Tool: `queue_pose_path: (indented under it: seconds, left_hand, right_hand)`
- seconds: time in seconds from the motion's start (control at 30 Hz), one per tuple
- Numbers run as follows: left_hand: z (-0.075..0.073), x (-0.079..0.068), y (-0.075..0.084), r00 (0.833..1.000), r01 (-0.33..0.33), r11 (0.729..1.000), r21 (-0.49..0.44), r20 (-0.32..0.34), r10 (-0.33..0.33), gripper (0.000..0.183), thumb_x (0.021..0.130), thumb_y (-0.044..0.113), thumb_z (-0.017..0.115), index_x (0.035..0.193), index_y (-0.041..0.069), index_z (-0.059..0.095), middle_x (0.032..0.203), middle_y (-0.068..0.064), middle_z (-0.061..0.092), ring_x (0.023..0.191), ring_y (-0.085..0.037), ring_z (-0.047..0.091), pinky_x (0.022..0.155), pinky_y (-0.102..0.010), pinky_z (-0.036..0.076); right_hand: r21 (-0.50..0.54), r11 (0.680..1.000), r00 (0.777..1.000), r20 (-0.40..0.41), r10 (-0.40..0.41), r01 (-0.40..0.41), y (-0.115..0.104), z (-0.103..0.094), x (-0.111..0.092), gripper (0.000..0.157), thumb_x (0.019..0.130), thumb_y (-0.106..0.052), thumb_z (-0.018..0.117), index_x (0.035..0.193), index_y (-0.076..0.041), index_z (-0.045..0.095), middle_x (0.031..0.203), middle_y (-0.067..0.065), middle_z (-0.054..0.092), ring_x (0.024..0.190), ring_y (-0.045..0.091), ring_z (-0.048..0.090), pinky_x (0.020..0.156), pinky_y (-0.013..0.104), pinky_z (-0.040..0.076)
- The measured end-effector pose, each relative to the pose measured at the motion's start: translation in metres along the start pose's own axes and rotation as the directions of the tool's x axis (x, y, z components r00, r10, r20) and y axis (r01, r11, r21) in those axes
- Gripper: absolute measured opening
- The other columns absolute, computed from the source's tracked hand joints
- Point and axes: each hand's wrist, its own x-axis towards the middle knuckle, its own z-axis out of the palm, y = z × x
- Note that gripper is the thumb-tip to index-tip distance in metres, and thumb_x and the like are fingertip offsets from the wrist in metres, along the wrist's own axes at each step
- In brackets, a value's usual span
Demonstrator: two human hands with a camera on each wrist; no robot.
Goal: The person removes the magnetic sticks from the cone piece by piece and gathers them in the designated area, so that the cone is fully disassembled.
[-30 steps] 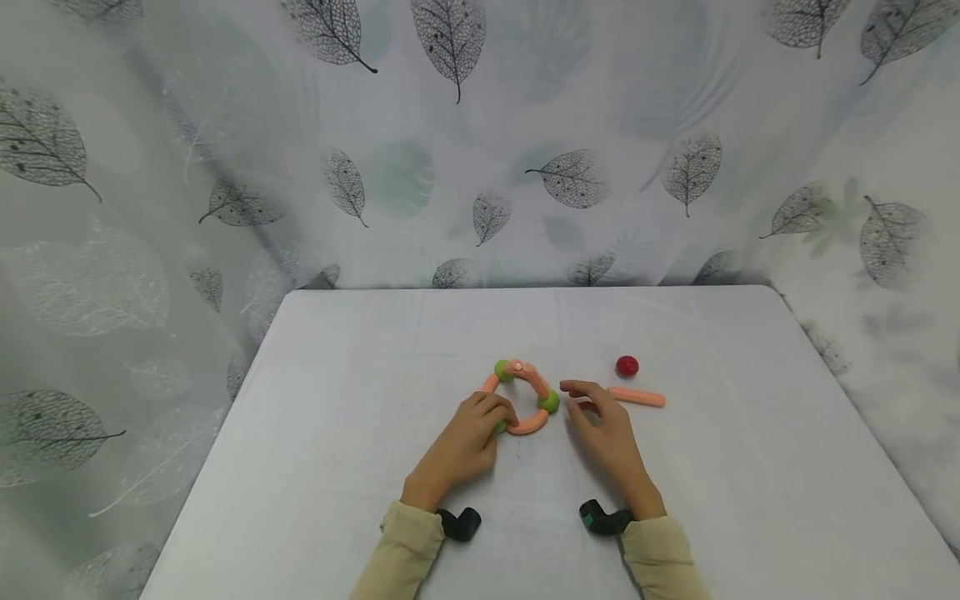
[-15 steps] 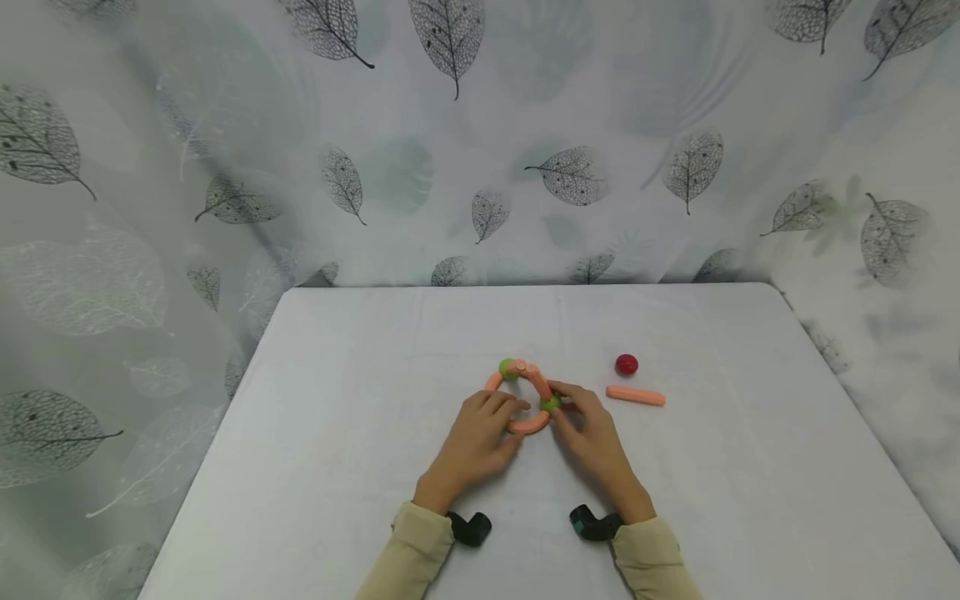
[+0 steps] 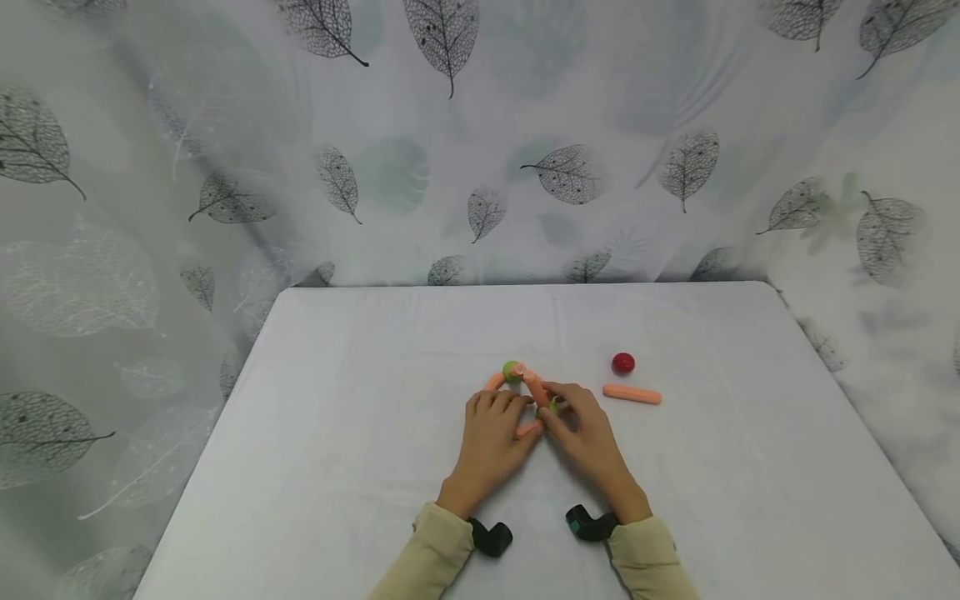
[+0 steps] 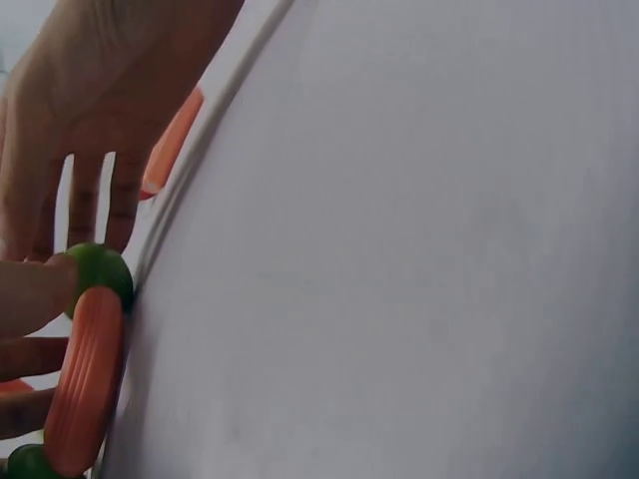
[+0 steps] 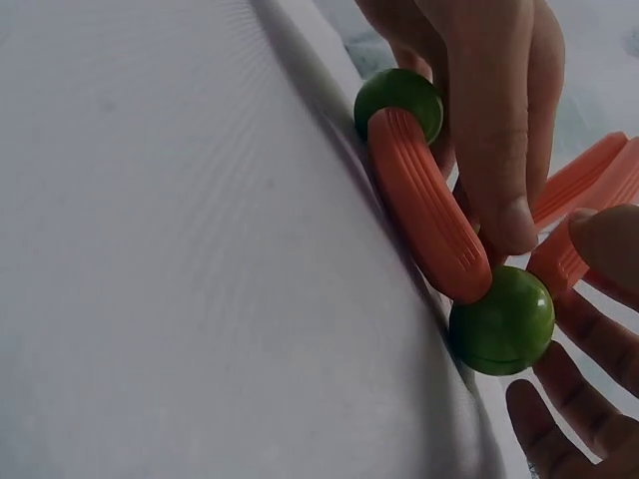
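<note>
An orange-and-green ring (image 3: 532,385) of curved orange rods and green balls lies on the white table (image 3: 360,367), partly hidden by both hands. My left hand (image 3: 491,429) holds the ring's near-left part. In the left wrist view, its thumb lies by a green ball (image 4: 100,274) and a curved orange rod (image 4: 85,384). On the ring's right side, my right hand (image 3: 588,429) pinches a rod beside a green ball (image 5: 502,321). Another green ball (image 3: 513,371) shows at the far side, with rod ends beside it.
To the right of the hands lies a straight orange stick (image 3: 632,394), apart from the ring. Behind it sits a red ball (image 3: 623,363). A leaf-patterned curtain (image 3: 487,150) stands behind the table's far edge. Dark cameras (image 3: 491,539) are strapped to the wrists.
My right hand has come left onto the ring and pinches its right side. The left hand has slid right along the near part. The ring's right side has shifted slightly inward.
</note>
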Motion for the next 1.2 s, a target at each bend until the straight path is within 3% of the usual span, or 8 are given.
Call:
queue_pose_path:
  seconds: [0.23,0.43,0.6,1.03,1.2]
  left_hand:
    - [0.007,0.002,0.009,0.994,0.067,0.997,0.03,-0.094,-0.063,0.027,0.089,0.038,0.079,0.109,0.02,0.078,0.107,0.001,0.072,0.107,-0.025,0.062,0.102,-0.05,0.043]
    - [0.013,0.003,0.012,0.99,0.125,0.992,0.014,-0.068,-0.124,0.026,0.089,0.037,0.08,0.11,0.022,0.079,0.108,0.0,0.071,0.105,-0.025,0.058,0.104,-0.051,0.04]
    - [0.014,0.004,0.012,0.99,0.13,0.991,0.012,-0.05,-0.13,0.025,0.089,0.037,0.08,0.11,0.025,0.078,0.11,0.0,0.07,0.106,-0.025,0.058,0.105,-0.051,0.039]
    - [0.015,0.004,0.013,0.985,0.111,0.994,0.008,-0.132,-0.109,0.031,0.084,0.038,0.085,0.113,0.027,0.079,0.108,0.002,0.072,0.104,-0.024,0.06,0.107,-0.054,0.039]
    - [0.015,0.003,0.013,0.978,0.114,0.993,-0.017,-0.173,-0.115,0.027,0.083,0.038,0.087,0.106,0.026,0.08,0.105,0.003,0.073,0.106,-0.025,0.063,0.106,-0.059,0.04]
  right_hand:
    - [-0.008,0.998,0.998,-0.024,-0.056,0.056,-0.001,0.002,0.002,0.04,0.086,0.004,0.08,0.125,0.001,0.068,0.114,0.014,0.073,0.101,0.03,0.066,0.081,0.044,0.059]
    - [0.002,1.0,0.999,-0.028,-0.031,0.032,-0.002,0.002,0.001,0.04,0.087,0.003,0.079,0.125,0.0,0.067,0.111,0.012,0.072,0.098,0.027,0.067,0.08,0.041,0.058]
    - [0.02,0.999,0.999,-0.037,-0.03,0.031,-0.003,0.001,0.002,0.038,0.086,0.004,0.08,0.121,-0.001,0.067,0.109,0.011,0.072,0.096,0.026,0.068,0.078,0.04,0.058]
    - [0.097,0.989,0.993,-0.018,0.115,-0.113,-0.005,-0.001,0.001,0.033,0.088,0.002,0.079,0.119,-0.003,0.066,0.11,0.009,0.072,0.098,0.016,0.068,0.084,0.039,0.061]
    - [0.147,0.978,0.988,-0.006,0.152,-0.149,-0.006,-0.001,-0.002,0.03,0.091,0.0,0.077,0.118,-0.001,0.062,0.111,0.01,0.071,0.102,0.014,0.068,0.086,0.037,0.061]
